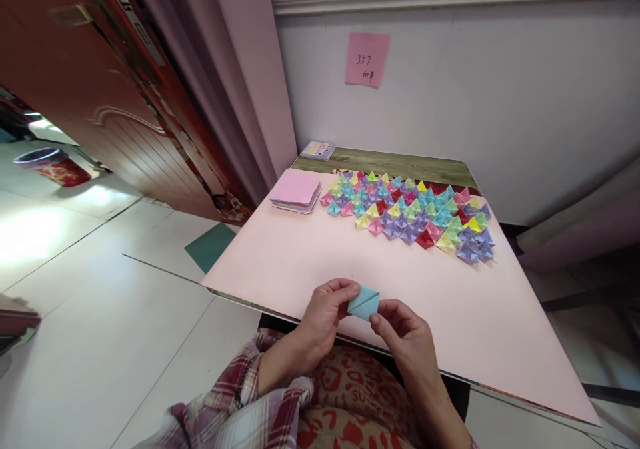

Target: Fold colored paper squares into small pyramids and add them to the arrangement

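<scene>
A small light-blue folded paper square [365, 302] is held up over the near edge of the table, with diagonal creases across its face. My left hand [327, 316] pinches its left side between thumb and fingers. At its lower right corner, my right hand [407, 336] grips with thumb and forefinger. Farther back on the table stand several rows of folded paper pieces [400, 219] in purple, blue, green, yellow, pink and red. To their left lies a stack of square paper [296, 189] with a pink sheet on top.
The table [280, 256] has a pale pink cover and a wood-patterned strip at the back. A small printed pack [318, 150] lies at its back left corner. A pink note [367, 59] hangs on the wall. A green sheet [210, 247] shows left of the table.
</scene>
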Action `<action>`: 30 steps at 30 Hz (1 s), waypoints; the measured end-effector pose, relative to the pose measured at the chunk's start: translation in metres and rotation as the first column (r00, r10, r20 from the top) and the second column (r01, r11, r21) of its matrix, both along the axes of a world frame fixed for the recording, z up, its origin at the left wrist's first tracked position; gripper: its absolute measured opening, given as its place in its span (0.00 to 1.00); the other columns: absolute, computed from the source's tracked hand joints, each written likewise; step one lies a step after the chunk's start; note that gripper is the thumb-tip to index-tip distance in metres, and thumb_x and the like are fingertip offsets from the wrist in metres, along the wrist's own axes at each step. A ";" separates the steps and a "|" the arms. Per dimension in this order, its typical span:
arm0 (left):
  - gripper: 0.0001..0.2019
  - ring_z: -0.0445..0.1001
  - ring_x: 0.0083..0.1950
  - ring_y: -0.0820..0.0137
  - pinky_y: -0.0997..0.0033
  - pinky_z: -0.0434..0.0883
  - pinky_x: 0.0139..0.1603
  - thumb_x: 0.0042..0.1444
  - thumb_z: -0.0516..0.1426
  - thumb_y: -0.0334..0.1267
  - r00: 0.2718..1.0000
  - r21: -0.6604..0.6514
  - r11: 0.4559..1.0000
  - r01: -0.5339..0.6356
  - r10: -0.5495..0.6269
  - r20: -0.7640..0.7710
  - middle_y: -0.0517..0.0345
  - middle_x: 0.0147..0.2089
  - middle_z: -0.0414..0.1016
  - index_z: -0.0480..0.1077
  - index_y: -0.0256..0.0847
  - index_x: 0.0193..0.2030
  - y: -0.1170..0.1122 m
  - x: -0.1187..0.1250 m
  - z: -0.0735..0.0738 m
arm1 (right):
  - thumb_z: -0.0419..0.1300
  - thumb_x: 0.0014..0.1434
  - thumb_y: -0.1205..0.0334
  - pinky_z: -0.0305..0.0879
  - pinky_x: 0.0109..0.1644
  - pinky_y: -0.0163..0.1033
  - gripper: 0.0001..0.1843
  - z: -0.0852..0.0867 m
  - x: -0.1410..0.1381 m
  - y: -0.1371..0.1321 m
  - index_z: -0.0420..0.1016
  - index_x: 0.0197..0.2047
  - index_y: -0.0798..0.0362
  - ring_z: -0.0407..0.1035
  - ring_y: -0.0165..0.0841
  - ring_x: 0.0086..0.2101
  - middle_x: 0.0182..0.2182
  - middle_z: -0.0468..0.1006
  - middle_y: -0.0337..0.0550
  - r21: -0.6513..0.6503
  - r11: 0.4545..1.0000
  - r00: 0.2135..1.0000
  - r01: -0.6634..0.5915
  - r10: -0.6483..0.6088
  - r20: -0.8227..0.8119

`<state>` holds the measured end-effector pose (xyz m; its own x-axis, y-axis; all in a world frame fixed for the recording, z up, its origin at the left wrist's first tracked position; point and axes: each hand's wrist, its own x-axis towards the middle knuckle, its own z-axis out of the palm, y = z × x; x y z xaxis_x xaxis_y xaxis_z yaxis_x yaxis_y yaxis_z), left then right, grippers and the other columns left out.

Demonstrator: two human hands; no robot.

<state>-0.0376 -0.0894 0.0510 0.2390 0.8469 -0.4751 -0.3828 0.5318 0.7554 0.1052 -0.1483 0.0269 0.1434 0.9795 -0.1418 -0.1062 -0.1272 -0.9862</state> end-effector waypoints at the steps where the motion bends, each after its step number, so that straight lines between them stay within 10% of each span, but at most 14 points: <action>1: 0.10 0.67 0.30 0.75 0.75 0.65 0.34 0.43 0.68 0.38 1.000 -0.018 1.000 0.005 -0.005 0.016 0.61 0.28 0.71 0.73 0.36 0.28 0.000 0.000 -0.001 | 0.67 0.53 0.50 0.67 0.37 0.37 0.14 -0.001 0.000 0.000 0.77 0.36 0.52 0.70 0.34 0.32 0.31 0.78 0.43 0.001 1.000 1.000 -0.008 0.008 0.003; 14: 0.09 0.68 0.33 0.75 0.73 0.63 0.38 0.42 0.67 0.35 0.977 -0.230 0.964 0.132 -0.087 0.196 0.63 0.30 0.71 0.72 0.38 0.28 -0.007 0.002 -0.001 | 0.60 0.59 0.52 0.65 0.38 0.35 0.12 -0.010 -0.001 -0.001 0.75 0.36 0.52 0.69 0.33 0.33 0.30 0.77 0.40 0.027 1.000 0.996 -0.004 0.002 0.085; 22: 0.12 0.72 0.38 0.70 0.67 0.70 0.43 0.46 0.68 0.38 0.924 -0.194 0.930 0.312 -0.250 0.287 0.57 0.35 0.73 0.74 0.37 0.35 -0.014 -0.004 -0.001 | 0.64 0.55 0.54 0.68 0.41 0.38 0.12 -0.021 0.000 -0.001 0.76 0.39 0.52 0.72 0.36 0.37 0.36 0.79 0.43 0.064 0.994 0.984 0.090 -0.099 0.149; 30: 0.10 0.69 0.32 0.74 0.73 0.68 0.36 0.49 0.67 0.39 0.987 0.027 0.989 0.146 -0.147 0.066 0.59 0.30 0.71 0.72 0.36 0.31 -0.017 -0.001 -0.005 | 0.63 0.56 0.47 0.69 0.37 0.38 0.17 -0.020 0.001 -0.004 0.78 0.35 0.53 0.71 0.34 0.31 0.28 0.78 0.43 -0.033 0.987 0.986 0.154 -0.152 0.061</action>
<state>-0.0384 -0.1066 0.0458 0.3925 0.8103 -0.4352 -0.3527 0.5696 0.7424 0.1061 -0.1519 0.0071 0.3006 0.9394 -0.1648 -0.0695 -0.1507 -0.9861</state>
